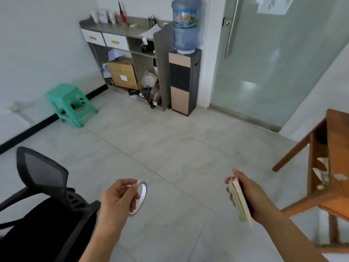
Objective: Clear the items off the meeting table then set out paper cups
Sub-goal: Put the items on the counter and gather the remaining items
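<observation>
My left hand [119,197] holds a thin white tape roll [142,195] by its rim, out over the tiled floor. My right hand [247,193] grips a stack of pastel-coloured paper pads [240,203], held on edge. Both hands are at waist height in the lower middle of the head view. A wooden table [338,148] shows only its corner at the right edge. No paper cups are visible.
A black mesh office chair [43,195] stands at lower left. A green plastic stool [70,103] sits by the left wall. Ahead are a grey shelf unit [120,29] with drawers and boxes, a water dispenser [184,80], and a frosted glass door [268,59].
</observation>
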Motion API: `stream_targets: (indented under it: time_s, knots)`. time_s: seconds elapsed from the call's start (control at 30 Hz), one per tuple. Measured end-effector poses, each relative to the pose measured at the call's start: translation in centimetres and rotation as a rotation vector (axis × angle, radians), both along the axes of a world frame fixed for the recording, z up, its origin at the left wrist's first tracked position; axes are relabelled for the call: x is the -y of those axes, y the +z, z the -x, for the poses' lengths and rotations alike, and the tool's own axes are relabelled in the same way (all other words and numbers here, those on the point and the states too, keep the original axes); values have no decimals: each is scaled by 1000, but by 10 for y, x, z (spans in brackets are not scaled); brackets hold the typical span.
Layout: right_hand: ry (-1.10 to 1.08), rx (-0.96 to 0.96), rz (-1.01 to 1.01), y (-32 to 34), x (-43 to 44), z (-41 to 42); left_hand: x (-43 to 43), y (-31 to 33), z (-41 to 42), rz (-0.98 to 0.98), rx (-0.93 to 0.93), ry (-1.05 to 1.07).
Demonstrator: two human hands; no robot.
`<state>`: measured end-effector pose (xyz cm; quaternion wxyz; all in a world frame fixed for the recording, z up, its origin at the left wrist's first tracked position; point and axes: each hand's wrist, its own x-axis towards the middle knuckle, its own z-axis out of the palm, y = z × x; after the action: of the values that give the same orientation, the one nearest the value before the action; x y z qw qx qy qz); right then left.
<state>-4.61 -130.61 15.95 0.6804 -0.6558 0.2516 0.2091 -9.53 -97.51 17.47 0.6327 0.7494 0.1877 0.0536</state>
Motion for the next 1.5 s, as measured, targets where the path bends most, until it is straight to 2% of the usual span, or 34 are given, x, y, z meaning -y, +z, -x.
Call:
stream_targets:
  time_s: [0.13, 0.3, 0.53, 0.77, 0.97, 1.17, 1.33, 1.5]
  knots:
    - [78, 17, -122, 3, -39, -121, -50, -15, -46, 24, -16, 198]
    - [118, 11, -176, -9, -114, -243, -134, -38, -131, 43, -59, 365]
    - [231, 32, -167, 8, -238, -394, -252, -4, -297, 16, 4, 373]
    - [224, 28, -122, 6, -312, -537, -312, 1, -449, 33, 20, 309]
    - [258, 19, -110, -10, -385, -700, -378, -19, -583, 26, -27, 390]
    - [373, 3, -95, 9, -490, -860, -447, -5, -701, 14, 3, 506]
    - [505, -22, -108, 13, -577, -960, -510, -16, -765, 45, -17, 639]
    - [482, -34, -109, -8, -643, -1046, -586, -43, -855, 84, -75, 642]
